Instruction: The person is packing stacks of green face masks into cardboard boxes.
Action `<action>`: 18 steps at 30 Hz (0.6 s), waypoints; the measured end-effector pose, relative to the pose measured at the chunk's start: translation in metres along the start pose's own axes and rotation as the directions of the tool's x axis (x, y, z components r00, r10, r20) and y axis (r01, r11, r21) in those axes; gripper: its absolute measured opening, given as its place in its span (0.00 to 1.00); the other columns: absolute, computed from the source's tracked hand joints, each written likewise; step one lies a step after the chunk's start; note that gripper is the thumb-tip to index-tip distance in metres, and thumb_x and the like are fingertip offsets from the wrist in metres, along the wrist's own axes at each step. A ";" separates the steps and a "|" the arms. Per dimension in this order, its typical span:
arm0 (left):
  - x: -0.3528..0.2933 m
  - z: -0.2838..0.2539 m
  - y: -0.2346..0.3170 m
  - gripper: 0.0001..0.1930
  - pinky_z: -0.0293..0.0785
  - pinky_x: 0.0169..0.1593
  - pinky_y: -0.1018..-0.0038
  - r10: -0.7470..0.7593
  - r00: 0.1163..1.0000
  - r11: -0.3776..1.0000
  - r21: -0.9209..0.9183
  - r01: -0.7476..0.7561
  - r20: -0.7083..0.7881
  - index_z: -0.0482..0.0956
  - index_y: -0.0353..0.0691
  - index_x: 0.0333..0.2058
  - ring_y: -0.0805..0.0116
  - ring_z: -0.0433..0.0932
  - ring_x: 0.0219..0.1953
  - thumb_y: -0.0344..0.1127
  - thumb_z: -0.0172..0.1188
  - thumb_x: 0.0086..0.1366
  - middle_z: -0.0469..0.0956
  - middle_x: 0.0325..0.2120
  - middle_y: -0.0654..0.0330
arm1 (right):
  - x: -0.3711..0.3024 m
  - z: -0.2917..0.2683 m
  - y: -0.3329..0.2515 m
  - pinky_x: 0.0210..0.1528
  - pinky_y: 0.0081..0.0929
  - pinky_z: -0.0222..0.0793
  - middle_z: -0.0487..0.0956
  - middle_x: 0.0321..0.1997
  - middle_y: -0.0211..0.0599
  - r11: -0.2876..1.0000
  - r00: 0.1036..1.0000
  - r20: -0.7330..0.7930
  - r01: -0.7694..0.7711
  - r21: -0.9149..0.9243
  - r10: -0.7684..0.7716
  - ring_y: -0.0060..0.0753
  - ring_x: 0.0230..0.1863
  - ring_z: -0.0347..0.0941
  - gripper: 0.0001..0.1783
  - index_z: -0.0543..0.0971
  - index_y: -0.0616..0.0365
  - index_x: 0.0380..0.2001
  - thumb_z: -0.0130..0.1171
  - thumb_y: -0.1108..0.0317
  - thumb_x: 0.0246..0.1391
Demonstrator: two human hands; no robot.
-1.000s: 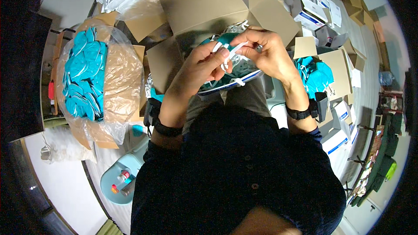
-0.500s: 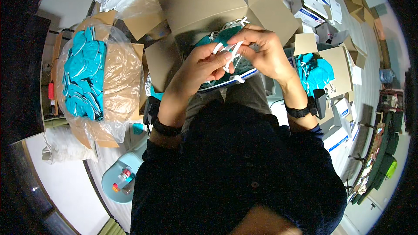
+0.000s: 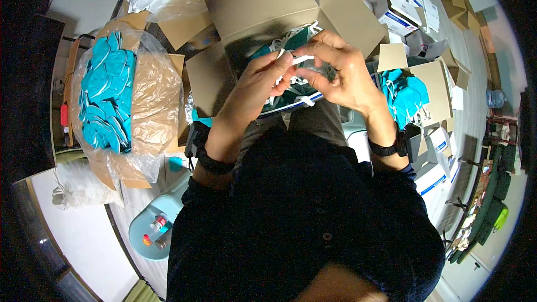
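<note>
Both grips were closed on the same thing: the left hand [image 3: 254,86] pinched one end of a white elastic strap [image 3: 299,60] between thumb and forefinger, and the right hand [image 3: 344,75] pinched the strap's other end, fingers curled over it. A second earlier the strap had hung slack and bent between the hands; now it ran nearly flat and taut, so it looked as if it had been drawn straight. The hands had also drifted slightly closer over the teal mask [image 3: 291,98] lying on the lap, above the open cardboard box [image 3: 263,0]. Both forearms came up from the lower edge, wrists bent inward, knuckles facing the camera, a dark band on each wrist. A bagged heap of teal masks [image 3: 106,95] sat well apart on the person's left, another pile of teal masks [image 3: 405,98] near the right wrist.
</note>
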State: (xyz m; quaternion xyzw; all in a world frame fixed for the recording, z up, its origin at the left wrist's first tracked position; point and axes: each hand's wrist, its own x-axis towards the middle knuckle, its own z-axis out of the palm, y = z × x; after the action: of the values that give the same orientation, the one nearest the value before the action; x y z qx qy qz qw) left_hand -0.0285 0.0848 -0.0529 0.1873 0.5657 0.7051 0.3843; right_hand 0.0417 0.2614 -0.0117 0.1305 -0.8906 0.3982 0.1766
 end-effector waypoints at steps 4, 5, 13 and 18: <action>0.000 0.005 0.002 0.18 0.51 0.21 0.83 0.028 1.000 0.979 0.203 -0.028 0.000 0.73 0.39 0.28 0.83 0.57 0.17 0.46 0.46 0.71 0.62 0.16 0.72 | -0.005 0.010 0.015 0.26 0.24 0.65 0.75 0.28 0.34 0.945 0.973 0.022 -0.230 0.230 0.232 0.26 0.26 0.70 0.06 0.81 0.60 0.29 0.67 0.72 0.47; -0.001 0.008 0.003 0.18 0.50 0.21 0.83 0.015 1.000 0.979 0.205 -0.013 -0.010 0.72 0.39 0.27 0.83 0.57 0.17 0.46 0.47 0.71 0.62 0.15 0.72 | -0.006 0.013 0.023 0.26 0.22 0.63 0.75 0.27 0.32 0.949 0.974 -0.001 -0.218 0.229 0.224 0.23 0.25 0.68 0.06 0.81 0.60 0.28 0.67 0.72 0.47; -0.007 0.011 0.002 0.18 0.50 0.20 0.82 -0.061 0.994 0.991 0.112 0.071 -0.095 0.72 0.40 0.25 0.83 0.56 0.16 0.45 0.48 0.71 0.61 0.14 0.72 | 0.011 0.009 0.062 0.26 0.21 0.59 0.75 0.21 0.30 0.983 0.956 -0.236 -0.160 0.088 0.176 0.20 0.24 0.66 0.06 0.80 0.61 0.22 0.68 0.72 0.45; -0.021 0.002 0.004 0.18 0.50 0.21 0.82 -0.068 0.989 0.987 0.135 0.086 -0.132 0.71 0.41 0.25 0.82 0.56 0.16 0.47 0.47 0.70 0.61 0.15 0.72 | 0.025 0.005 0.082 0.24 0.22 0.62 0.77 0.20 0.34 0.970 0.926 -0.295 -0.205 0.133 0.236 0.20 0.22 0.68 0.09 0.81 0.61 0.23 0.69 0.68 0.45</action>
State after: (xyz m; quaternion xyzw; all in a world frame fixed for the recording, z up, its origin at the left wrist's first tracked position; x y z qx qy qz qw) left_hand -0.0154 0.0701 -0.0453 0.1464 0.6439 0.6587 0.3606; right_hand -0.0126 0.3086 -0.0588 -0.0259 -0.8400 0.4749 0.2610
